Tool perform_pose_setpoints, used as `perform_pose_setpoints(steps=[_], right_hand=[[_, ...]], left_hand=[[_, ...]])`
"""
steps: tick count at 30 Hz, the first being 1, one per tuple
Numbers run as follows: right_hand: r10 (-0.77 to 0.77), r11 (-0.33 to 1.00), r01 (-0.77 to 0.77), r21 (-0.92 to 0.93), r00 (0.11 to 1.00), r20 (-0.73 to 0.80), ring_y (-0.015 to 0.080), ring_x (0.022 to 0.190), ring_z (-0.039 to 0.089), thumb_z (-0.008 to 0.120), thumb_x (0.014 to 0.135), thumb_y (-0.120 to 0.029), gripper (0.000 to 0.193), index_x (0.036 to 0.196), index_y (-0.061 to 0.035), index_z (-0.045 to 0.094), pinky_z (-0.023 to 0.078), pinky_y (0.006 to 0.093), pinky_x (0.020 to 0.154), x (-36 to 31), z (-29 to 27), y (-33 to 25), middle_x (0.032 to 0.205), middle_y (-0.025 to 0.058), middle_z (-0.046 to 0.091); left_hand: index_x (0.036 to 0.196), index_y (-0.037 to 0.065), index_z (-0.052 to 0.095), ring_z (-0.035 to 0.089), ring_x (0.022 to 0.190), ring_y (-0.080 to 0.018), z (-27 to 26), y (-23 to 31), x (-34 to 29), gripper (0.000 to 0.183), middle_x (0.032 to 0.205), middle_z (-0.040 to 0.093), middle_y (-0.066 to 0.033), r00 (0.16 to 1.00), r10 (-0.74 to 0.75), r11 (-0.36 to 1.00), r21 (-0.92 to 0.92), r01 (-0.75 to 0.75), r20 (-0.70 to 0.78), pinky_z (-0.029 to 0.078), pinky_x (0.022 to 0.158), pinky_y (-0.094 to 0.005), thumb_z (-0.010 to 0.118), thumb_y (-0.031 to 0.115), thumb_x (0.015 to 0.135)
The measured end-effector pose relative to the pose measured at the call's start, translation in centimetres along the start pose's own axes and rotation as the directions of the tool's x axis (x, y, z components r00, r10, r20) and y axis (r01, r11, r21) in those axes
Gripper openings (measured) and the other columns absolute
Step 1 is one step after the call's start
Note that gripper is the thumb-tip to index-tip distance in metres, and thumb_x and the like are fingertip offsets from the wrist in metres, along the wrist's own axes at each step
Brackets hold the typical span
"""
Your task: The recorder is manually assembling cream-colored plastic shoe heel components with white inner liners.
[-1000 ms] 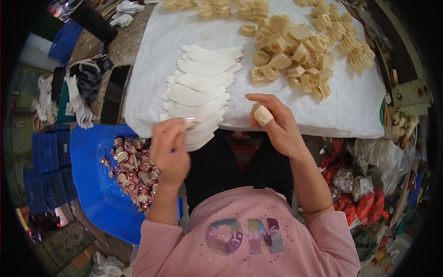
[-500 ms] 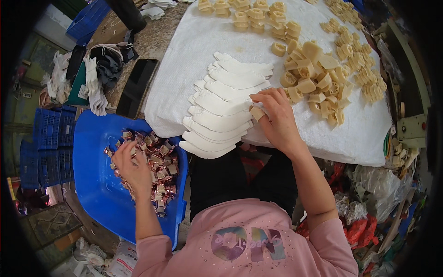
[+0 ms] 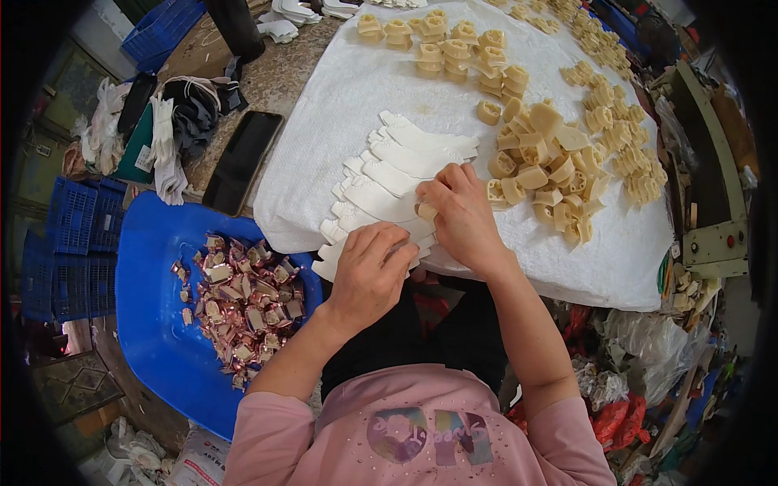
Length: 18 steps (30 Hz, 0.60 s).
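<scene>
White curved strips (image 3: 377, 194) lie overlapped in a slanting row on a white cloth. At the near end of the row is my left hand (image 3: 369, 271), its fingers bent and drawn together; whatever it grips is hidden. My right hand (image 3: 466, 215) rests at the right edge of the strips, thumb and fingers pinched together, with a tan cover on the thumb. What lies between those fingertips does not show. A blue plastic tub (image 3: 154, 316) to my left holds a heap of small shiny pink pieces with pale faces (image 3: 251, 304).
Hollow tan blocks (image 3: 551, 162) are heaped right of the strips, with more in rows behind. A black phone (image 3: 243, 162) lies by the white cloth (image 3: 312, 154). White gloves (image 3: 164, 154) hang at the left; blue crates (image 3: 77, 215) stand beyond the tub.
My left hand has come out of the tub, moving right to the near end of the strips. My right hand has shifted slightly left and nearer, its fingers more closed.
</scene>
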State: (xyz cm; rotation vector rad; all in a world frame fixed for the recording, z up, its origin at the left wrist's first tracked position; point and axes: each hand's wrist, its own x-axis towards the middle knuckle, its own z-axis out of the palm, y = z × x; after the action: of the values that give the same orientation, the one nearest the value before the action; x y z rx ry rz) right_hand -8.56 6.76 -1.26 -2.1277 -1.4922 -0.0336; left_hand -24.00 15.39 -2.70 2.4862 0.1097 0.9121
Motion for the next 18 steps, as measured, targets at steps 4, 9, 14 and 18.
perform_pose_setpoints(steps=[4,9,14,18], right_hand=[[-0.012,0.996,0.014,-0.09,0.999,0.032,0.0272,0.09,0.047,0.055,0.067,0.004,0.018,0.081,-0.0057,0.061,0.036,0.0374,0.074,1.0,0.2,0.0,0.087,0.0086,0.051],[0.007,0.997,0.0,-0.078,0.997,0.08,0.0284,0.092,0.045,0.055,0.066,0.005,0.018,0.08,-0.0061,0.058,0.035,0.0383,0.077,1.2,0.3,-0.1,0.088,0.0088,0.051],[-0.016,1.0,0.013,0.024,0.994,0.107,0.03,0.093,0.043,0.052,0.065,0.008,0.024,0.082,-0.0072,0.058,0.034,0.0396,0.079,0.5,-0.3,0.4,0.09,0.0097,0.05],[0.003,0.985,-0.008,0.17,0.999,0.034,0.0307,0.095,0.043,0.05,0.065,0.01,0.027,0.083,-0.0079,0.058,0.034,0.0406,0.079,0.1,-0.2,0.7,0.093,0.0099,0.049]], left_hand=[[0.085,0.004,0.061,0.057,0.091,-0.0261,0.4,0.1,-0.4,0.025,0.092,0.057,-0.0072,1.0,0.008,1.0,0.02,-0.008,0.001,0.042,0.079,-0.0369,0.064,-0.004,0.062],[0.085,0.004,0.062,0.057,0.093,-0.0257,0.6,0.0,-0.8,0.025,0.093,0.057,-0.0066,1.0,0.001,0.999,0.046,0.0,-0.017,0.042,0.081,-0.0367,0.065,-0.004,0.062],[0.085,0.004,0.061,0.057,0.094,-0.0256,0.7,0.2,-1.1,0.024,0.094,0.057,-0.0067,0.999,-0.023,0.999,0.031,0.024,-0.032,0.042,0.081,-0.0367,0.065,-0.004,0.063],[0.086,0.004,0.062,0.057,0.094,-0.0259,0.8,0.1,-1.1,0.024,0.094,0.057,-0.007,0.999,-0.028,0.999,0.035,0.03,-0.043,0.041,0.082,-0.0369,0.065,-0.003,0.064]])
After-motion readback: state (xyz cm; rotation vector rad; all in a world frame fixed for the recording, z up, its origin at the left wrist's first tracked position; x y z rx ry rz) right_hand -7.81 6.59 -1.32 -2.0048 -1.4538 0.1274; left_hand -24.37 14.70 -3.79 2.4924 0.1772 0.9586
